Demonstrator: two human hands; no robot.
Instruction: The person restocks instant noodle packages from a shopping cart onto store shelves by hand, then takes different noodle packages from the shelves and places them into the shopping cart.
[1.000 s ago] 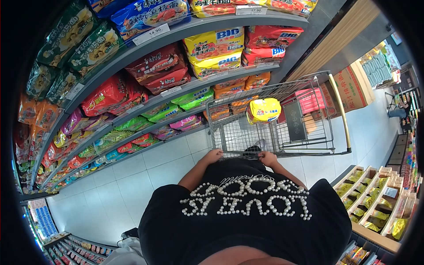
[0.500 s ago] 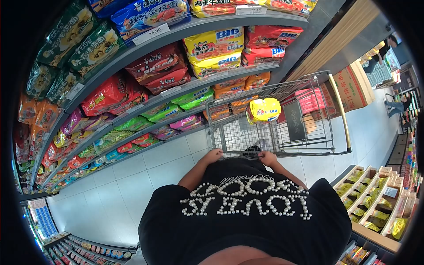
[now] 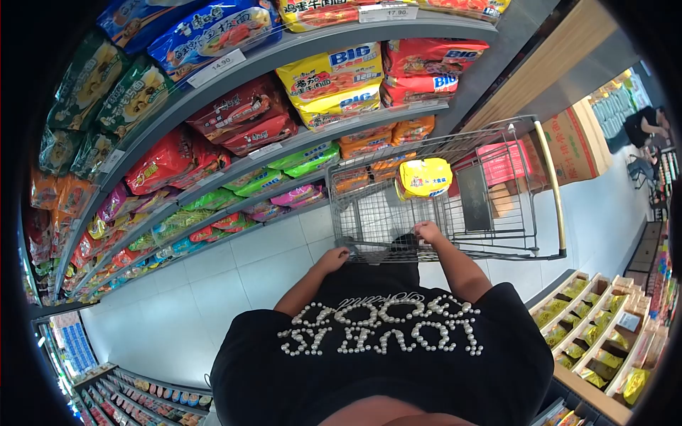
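Observation:
A wire shopping cart (image 3: 497, 250) stands sideways in front of me, its yellow handle to the right. One yellow noodle multipack (image 3: 424, 177) rests inside it. At the near left corner of the cart, my left hand (image 3: 334, 259) has its fingers closed on the rim. My right hand (image 3: 427, 232) is just over the near rim, below the yellow multipack and apart from it. Its fingers are curled, and what they hold, if anything, is too small to make out.
A curved shelf (image 3: 298, 42) of noodle multipacks runs along the left and far side. Beyond the cart stands a cardboard box (image 3: 579, 142). Wooden bins (image 3: 593, 334) with yellow packets are at the right. A person (image 3: 646, 128) is at the far right.
My right hand has risen from the near rim toward the cart's inside. My left hand has shifted slightly left and down. The view has shifted a little; the multipack stays in the cart.

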